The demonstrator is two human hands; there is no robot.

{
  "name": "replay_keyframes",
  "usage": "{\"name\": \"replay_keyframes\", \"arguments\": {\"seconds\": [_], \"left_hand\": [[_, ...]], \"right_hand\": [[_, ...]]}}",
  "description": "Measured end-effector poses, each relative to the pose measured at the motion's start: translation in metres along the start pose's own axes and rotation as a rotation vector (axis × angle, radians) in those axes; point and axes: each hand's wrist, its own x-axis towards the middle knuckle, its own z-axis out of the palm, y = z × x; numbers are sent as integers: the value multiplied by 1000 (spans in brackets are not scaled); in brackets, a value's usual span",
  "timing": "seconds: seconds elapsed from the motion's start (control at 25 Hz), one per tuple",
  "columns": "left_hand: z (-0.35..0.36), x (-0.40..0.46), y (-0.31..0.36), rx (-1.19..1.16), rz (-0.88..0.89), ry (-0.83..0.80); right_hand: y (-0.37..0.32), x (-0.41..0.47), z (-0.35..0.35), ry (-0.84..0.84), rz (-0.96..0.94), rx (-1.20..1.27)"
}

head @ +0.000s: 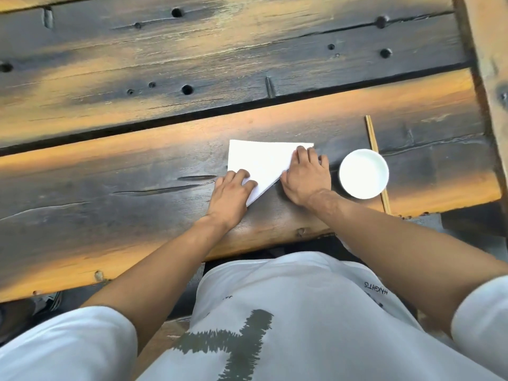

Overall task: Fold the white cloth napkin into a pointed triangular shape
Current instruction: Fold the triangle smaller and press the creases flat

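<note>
The white cloth napkin [261, 163] lies flat on the dark wooden table [137, 188], folded into a triangle whose point aims toward me. My left hand [232, 198] presses down on the near point and the left edge, fingers flat on the cloth. My right hand [305, 177] lies flat along the slanted right edge, its fingertips on the far right corner. Both hands press the napkin; neither lifts it.
A white round bowl [363, 173] stands just right of my right hand. A pair of wooden chopsticks [376, 160] lies partly under the bowl, running away from me. The table's near edge [247, 243] runs close below my wrists.
</note>
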Motion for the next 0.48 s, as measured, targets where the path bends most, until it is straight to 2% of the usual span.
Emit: {"name": "replay_keyframes", "arguments": {"seconds": [0.2, 0.32, 0.48], "left_hand": [[17, 1, 35, 151, 6, 17], [31, 0, 68, 151, -46, -53], [41, 6, 119, 79, -161, -118]], "right_hand": [[43, 32, -6, -81, -166, 65], [71, 43, -12, -105, -327, -7], [93, 66, -25, -124, -490, 44]]}}
